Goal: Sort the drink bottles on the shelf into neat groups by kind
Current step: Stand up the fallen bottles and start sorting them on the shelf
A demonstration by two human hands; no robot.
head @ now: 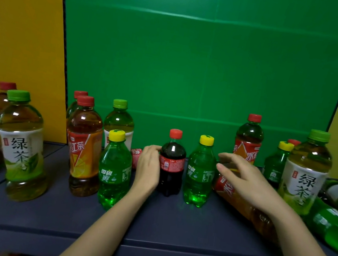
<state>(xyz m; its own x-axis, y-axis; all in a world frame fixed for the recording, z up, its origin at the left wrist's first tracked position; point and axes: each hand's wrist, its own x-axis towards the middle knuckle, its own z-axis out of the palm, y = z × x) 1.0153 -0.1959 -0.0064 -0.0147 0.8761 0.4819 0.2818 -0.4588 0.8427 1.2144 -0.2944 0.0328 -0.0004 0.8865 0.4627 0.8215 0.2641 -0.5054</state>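
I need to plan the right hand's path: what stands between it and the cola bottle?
In the head view, one upright green soda bottle with a yellow cap stands between the right hand and the cola bottle, close beside the cola.

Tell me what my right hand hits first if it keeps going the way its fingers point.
Probably the green soda bottle: the right hand has open fingers aimed left toward it. Depth is uncertain.

Dark cola bottle [171,165] with red cap; green backboard [206,57].
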